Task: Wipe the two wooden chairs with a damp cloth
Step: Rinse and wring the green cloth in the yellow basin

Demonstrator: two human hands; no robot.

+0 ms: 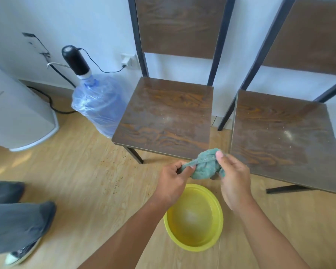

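Two dark wooden chairs with black metal frames stand side by side against the white wall: the left chair [165, 117] and the right chair [279, 136]. Both seats carry dust and crumbs. I hold a bunched green cloth [205, 165] between my hands, just in front of the gap between the seats. My left hand [173, 183] grips its twisted left end, my right hand [234, 177] wraps its right side. Directly below the cloth, a yellow basin [194, 243] with a little water sits on the floor.
A blue water jug [97, 105] with a black pump stands left of the left chair, its cable running to a wall socket. A white appliance [17, 117] sits at far left. Another person's legs and shoe [17, 226] are at lower left. Crumbs litter the wooden floor.
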